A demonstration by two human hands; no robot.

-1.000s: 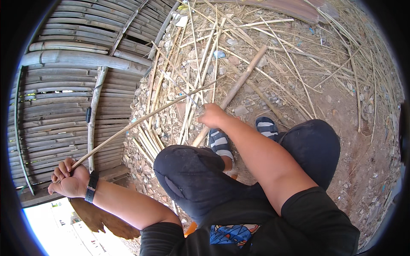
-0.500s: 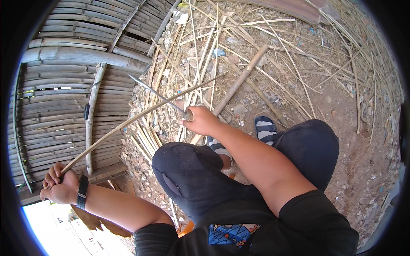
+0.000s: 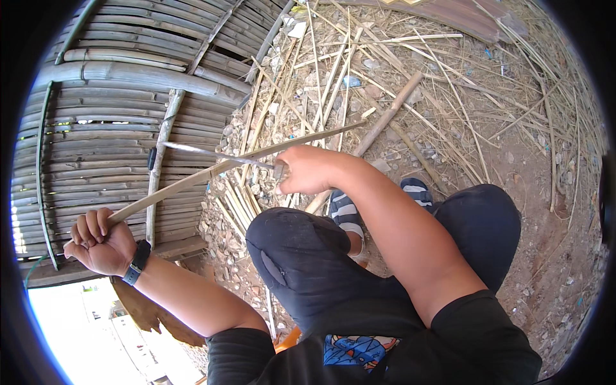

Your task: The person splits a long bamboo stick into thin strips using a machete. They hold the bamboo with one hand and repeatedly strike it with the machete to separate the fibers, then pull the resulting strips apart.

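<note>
My left hand (image 3: 102, 242), with a dark watch on its wrist, is closed round the near end of a long bamboo strip (image 3: 163, 200). The strip slants up to the right, its far end by a thick wooden pole (image 3: 389, 115) on the ground. My right hand (image 3: 309, 169) grips a long-bladed knife (image 3: 221, 154) by its handle, which the fingers mostly hide. Its blade points left and crosses the strip near my right hand; whether it touches the strip I cannot tell.
A slatted bamboo wall (image 3: 96, 163) stands at the left. Split bamboo strips (image 3: 239, 204) lie by my bent left knee (image 3: 289, 240), with more strips and straw strewn ahead. My sandalled feet (image 3: 345, 210) rest on stony ground. A rusty metal sheet (image 3: 462, 22) lies at the far edge.
The knife blade has swung from pointing up and left to lying nearer level. My left hand has risen with the strip, which now shows a broader face. The whole view has shifted somewhat.
</note>
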